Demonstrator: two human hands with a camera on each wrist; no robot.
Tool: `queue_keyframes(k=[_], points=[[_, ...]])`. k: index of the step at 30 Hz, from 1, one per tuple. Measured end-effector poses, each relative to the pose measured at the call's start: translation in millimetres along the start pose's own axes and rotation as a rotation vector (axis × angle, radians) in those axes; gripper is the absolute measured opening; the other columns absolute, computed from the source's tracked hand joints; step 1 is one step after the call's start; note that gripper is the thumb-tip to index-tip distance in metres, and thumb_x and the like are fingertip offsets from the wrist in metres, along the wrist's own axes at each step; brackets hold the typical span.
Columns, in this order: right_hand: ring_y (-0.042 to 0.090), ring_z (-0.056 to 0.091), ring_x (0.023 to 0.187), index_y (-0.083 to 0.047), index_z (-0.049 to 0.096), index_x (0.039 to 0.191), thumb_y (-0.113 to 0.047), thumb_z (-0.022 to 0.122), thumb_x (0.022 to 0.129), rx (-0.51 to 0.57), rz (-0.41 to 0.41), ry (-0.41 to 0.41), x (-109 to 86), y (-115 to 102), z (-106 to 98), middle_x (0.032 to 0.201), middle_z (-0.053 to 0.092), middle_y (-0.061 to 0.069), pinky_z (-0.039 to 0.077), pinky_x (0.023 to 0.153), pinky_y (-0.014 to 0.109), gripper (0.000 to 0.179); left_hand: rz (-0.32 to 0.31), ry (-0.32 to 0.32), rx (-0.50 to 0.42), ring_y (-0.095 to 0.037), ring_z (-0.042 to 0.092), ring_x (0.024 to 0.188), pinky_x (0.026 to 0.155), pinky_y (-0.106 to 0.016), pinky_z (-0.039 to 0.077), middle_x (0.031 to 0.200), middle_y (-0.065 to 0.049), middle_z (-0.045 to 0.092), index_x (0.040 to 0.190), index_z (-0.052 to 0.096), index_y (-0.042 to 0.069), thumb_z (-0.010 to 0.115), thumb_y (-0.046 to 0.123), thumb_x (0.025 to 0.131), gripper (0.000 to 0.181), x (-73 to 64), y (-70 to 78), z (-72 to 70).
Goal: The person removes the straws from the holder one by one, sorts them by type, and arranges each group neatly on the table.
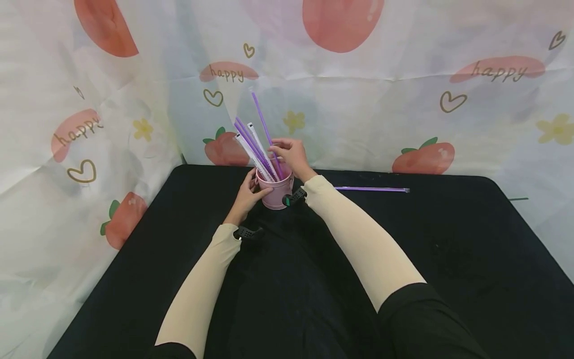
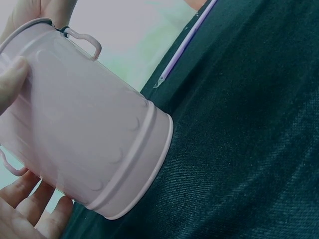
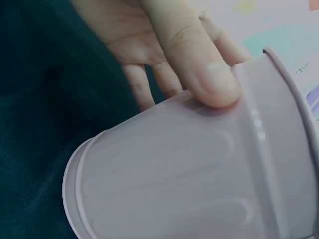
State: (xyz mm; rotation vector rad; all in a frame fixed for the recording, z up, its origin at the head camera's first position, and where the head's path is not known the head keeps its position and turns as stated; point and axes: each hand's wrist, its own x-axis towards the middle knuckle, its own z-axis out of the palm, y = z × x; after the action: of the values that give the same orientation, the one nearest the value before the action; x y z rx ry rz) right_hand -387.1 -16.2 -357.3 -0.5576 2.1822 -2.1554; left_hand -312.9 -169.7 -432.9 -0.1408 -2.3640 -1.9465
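A small pink metal bucket (image 1: 277, 195) with side handles stands upright on the black-covered table. My left hand (image 1: 244, 199) grips it from the left; the right wrist view shows the thumb (image 3: 214, 82) pressed on its wall and fingers curving round the far side. Above the rim, my right hand (image 1: 292, 153) pinches a long purple straw (image 1: 261, 115) between thumb and fingers. The straw's lower end reaches into the bucket. Several more purple straws (image 1: 247, 133) and white paper-wrapped straws (image 1: 244, 143) lean left inside it. Their bottom ends are hidden by the bucket wall.
Right of the bucket, another purple straw (image 1: 372, 189) in a clear wrapper lies near the back edge of the black tablecloth (image 1: 381, 239). A printed curtain (image 1: 358, 109) hangs close behind and to the left. A thin green strip (image 1: 518, 199) shows beyond the right edge.
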Motion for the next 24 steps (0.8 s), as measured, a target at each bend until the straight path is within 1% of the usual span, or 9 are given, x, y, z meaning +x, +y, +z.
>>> queue_keyframes(k=[4,8,10,12,15,18,24], points=[[0.012,0.070,0.074,0.006,0.064,0.112,-0.010,0.065,0.087,0.005,0.049,0.004,0.6,-1,-3,0.104,0.069,0.020,0.057,0.077,0.035,0.030,0.004,-0.003,0.003,-0.030,0.033,0.139,0.113,-0.047,0.030,0.146,-0.016,0.038,0.147,0.025,0.017,0.067,0.013,0.086,0.074,-0.5,0.2,0.2],[0.010,0.070,0.075,0.005,0.064,0.114,-0.011,0.064,0.088,-0.042,0.112,-0.027,1.2,-5,-7,0.108,0.068,0.021,0.057,0.077,0.033,0.031,0.010,-0.004,-0.002,-0.030,0.034,0.139,0.113,-0.046,0.030,0.146,-0.015,0.038,0.147,0.025,0.017,0.067,0.013,0.087,0.073,-0.8,0.3,0.0],[0.011,0.070,0.078,0.005,0.063,0.117,-0.011,0.063,0.089,-0.072,0.140,-0.050,1.6,-7,-9,0.111,0.067,0.021,0.057,0.078,0.033,0.032,0.011,-0.006,-0.004,-0.029,0.034,0.139,0.113,-0.046,0.031,0.146,-0.015,0.039,0.147,0.025,0.017,0.067,0.013,0.087,0.073,-0.7,0.4,-0.3],[0.015,0.070,0.083,0.005,0.061,0.118,-0.008,0.061,0.090,-0.089,0.164,-0.073,2.1,-10,-11,0.114,0.065,0.022,0.057,0.079,0.033,0.032,0.011,-0.004,-0.005,-0.029,0.034,0.139,0.113,-0.046,0.031,0.145,-0.015,0.039,0.147,0.025,0.018,0.067,0.013,0.086,0.074,-0.4,0.6,-0.7],[0.021,0.070,0.090,0.006,0.059,0.120,-0.002,0.059,0.089,-0.081,0.196,-0.094,2.8,-12,-15,0.117,0.063,0.025,0.056,0.082,0.035,0.032,0.009,-0.002,-0.004,-0.029,0.034,0.138,0.113,-0.046,0.030,0.145,-0.015,0.039,0.147,0.026,0.018,0.068,0.013,0.086,0.074,0.3,0.6,-1.5],[0.023,0.070,0.089,0.008,0.058,0.122,0.002,0.059,0.088,-0.050,0.205,-0.099,3.2,-14,-17,0.118,0.061,0.027,0.055,0.085,0.039,0.034,0.005,-0.001,-0.001,-0.029,0.034,0.138,0.113,-0.046,0.030,0.144,-0.016,0.040,0.147,0.026,0.018,0.068,0.014,0.086,0.074,0.5,1.0,-1.9],[0.010,0.067,0.078,0.005,0.057,0.124,-0.002,0.060,0.089,0.009,0.176,-0.061,2.7,-18,-19,0.117,0.062,0.026,0.054,0.087,0.038,0.036,-0.002,-0.008,0.004,-0.028,0.034,0.139,0.115,-0.044,0.026,0.145,-0.016,0.040,0.148,0.024,0.018,0.068,0.014,0.086,0.076,0.7,-0.2,-1.4]])
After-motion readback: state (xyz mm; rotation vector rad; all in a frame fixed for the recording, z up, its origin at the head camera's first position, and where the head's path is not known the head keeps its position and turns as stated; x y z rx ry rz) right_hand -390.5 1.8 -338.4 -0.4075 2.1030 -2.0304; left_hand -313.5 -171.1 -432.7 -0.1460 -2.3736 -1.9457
